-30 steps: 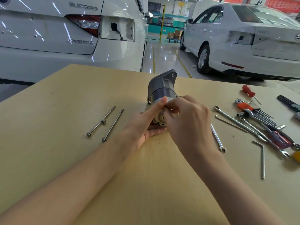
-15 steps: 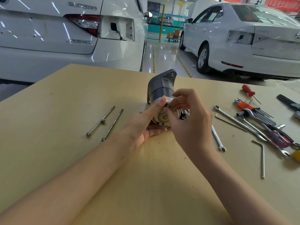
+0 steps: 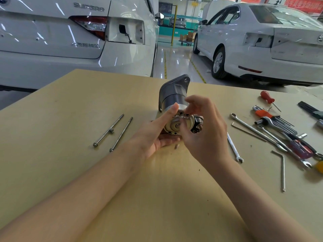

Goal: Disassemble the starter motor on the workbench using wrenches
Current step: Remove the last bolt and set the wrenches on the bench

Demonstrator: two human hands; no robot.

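Note:
The starter motor (image 3: 172,95) lies on the workbench (image 3: 157,198) with its round silver end cap (image 3: 176,125) facing me. My left hand (image 3: 155,137) holds the motor from the left and below, thumb pressed on the top of the cap. My right hand (image 3: 202,133) is at the cap's right side, its fingertips pinching a small part at the cap's top edge. A small screw (image 3: 176,146) lies on the bench just below the motor. Two long through bolts (image 3: 113,132) lie to the left. A combination wrench (image 3: 234,148) lies right of my right hand.
Several wrenches, hex keys and screwdrivers (image 3: 279,130) are spread over the bench's right side, with a bent hex key (image 3: 282,170) nearer me. Two white cars (image 3: 70,49) stand beyond the far edge of the bench.
My right hand has lifted off the end cap and shifted right, uncovering the cap. A small screw now lies on the bench below the motor. My left hand stayed put.

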